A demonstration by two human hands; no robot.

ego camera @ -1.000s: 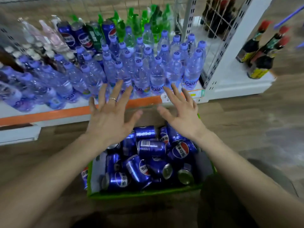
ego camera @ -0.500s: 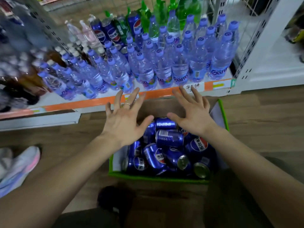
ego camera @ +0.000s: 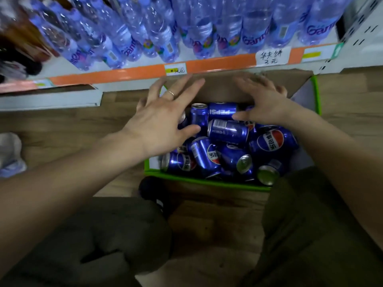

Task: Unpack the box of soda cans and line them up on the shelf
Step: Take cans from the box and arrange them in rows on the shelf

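A cardboard box with a green rim (ego camera: 199, 181) sits on the wooden floor in front of the shelf. Several blue Pepsi cans (ego camera: 228, 131) lie jumbled inside it. My left hand (ego camera: 163, 117) hovers over the box's left side with fingers spread, a ring on one finger. My right hand (ego camera: 263, 100) is spread over the box's far right part, its thumb near a can lying on its side. Neither hand holds a can. The shelf (ego camera: 219, 64) with its orange edge strip runs just behind the box.
Several water bottles (ego camera: 207, 32) with blue labels crowd the shelf. Dark bottles (ego camera: 18, 42) stand at the far left. A white shoe (ego camera: 10, 154) lies on the floor at left. My knees in dark trousers (ego camera: 103, 241) flank the box.
The view has dropped closer to the box and shelf. Both hands have lowered toward the cans, still spread and holding nothing.
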